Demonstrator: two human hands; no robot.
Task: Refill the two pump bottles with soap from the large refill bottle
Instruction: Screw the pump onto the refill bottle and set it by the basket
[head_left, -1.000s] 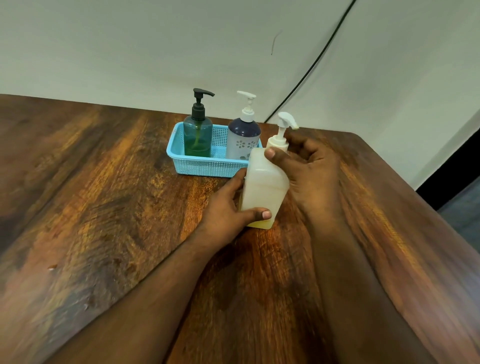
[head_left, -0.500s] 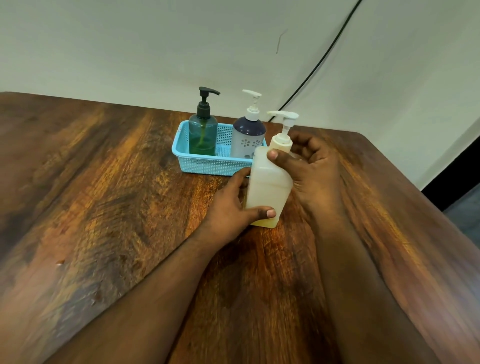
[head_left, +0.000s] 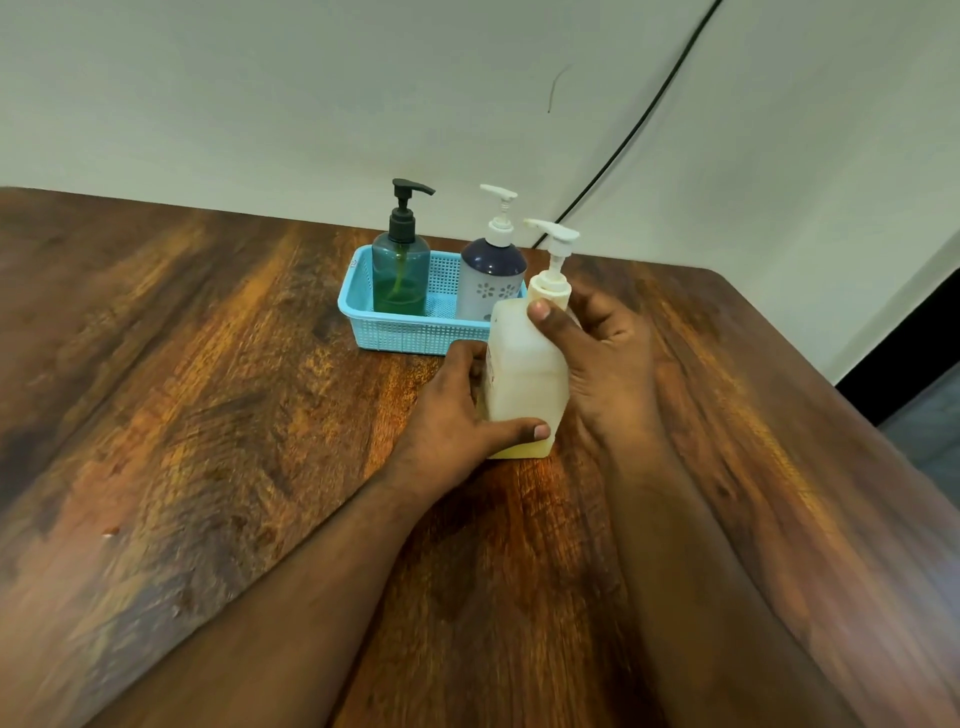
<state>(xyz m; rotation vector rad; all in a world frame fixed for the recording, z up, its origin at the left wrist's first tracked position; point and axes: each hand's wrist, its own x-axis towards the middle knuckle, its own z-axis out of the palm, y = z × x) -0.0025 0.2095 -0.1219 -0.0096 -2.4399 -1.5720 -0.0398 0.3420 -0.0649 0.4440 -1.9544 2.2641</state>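
The large refill bottle (head_left: 524, 379), translucent white with yellowish soap and a white pump top, stands upright on the wooden table (head_left: 218, 415). My left hand (head_left: 457, 415) wraps its lower part, thumb across the front. My right hand (head_left: 602, 358) grips its shoulder just below the pump collar, thumb on the front. Behind it a light blue basket (head_left: 410, 332) holds a teal pump bottle (head_left: 401, 275) with a black pump and some green liquid, and a navy and white flowered pump bottle (head_left: 491, 275) with a white pump.
A pale wall rises right behind the basket, with a black cable (head_left: 639, 124) running down it to the table's back edge. The table's right edge (head_left: 852, 405) drops off to a dark floor area at the far right.
The pump head of the refill bottle has turned from pointing right to pointing left. Both hands keep their hold, and the bottle stays in the same spot on the table.
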